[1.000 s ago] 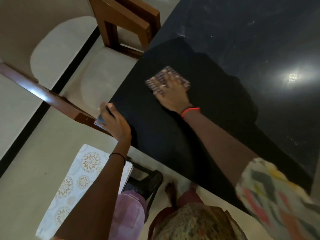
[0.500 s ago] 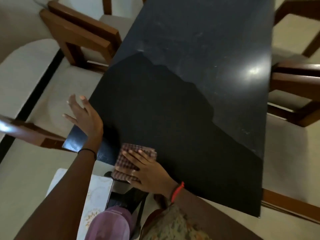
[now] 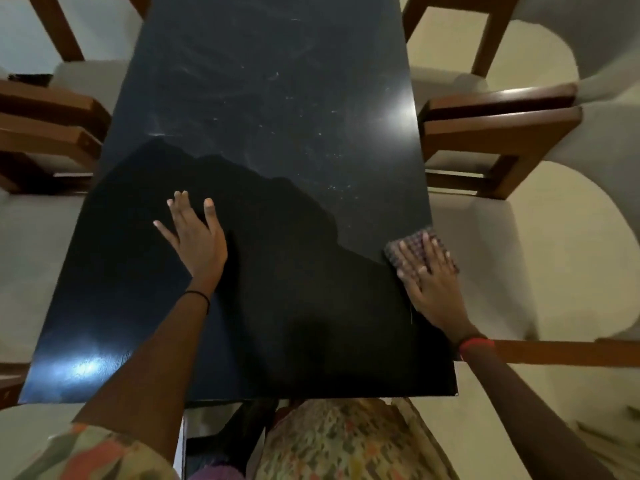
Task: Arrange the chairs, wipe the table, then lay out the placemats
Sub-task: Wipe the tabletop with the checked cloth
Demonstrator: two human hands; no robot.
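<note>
A long black glossy table (image 3: pixel 263 98) runs away from me. My right hand (image 3: pixel 431 278) presses flat, fingers straight, on a folded checked cloth (image 3: pixel 412 242) at the table's right edge. My left hand (image 3: pixel 197 237) rests flat on the tabletop left of centre, fingers spread, holding nothing. Wooden chairs with pale seats stand tucked along both sides: one on the right (image 3: pixel 498 133) and one on the left (image 3: pixel 45 123). No placemat shows on the tabletop.
Further chairs stand at the far left (image 3: pixel 62 32) and far right (image 3: pixel 460 26). A wooden rail (image 3: pixel 568 351) of another chair lies near my right forearm. Pale tiled floor surrounds the table. My patterned clothing fills the bottom of the view.
My right hand has slid the cloth from the near left corner across to the right edge. My left hand has moved from the left edge onto the tabletop. The view has swung to centre on the table.
</note>
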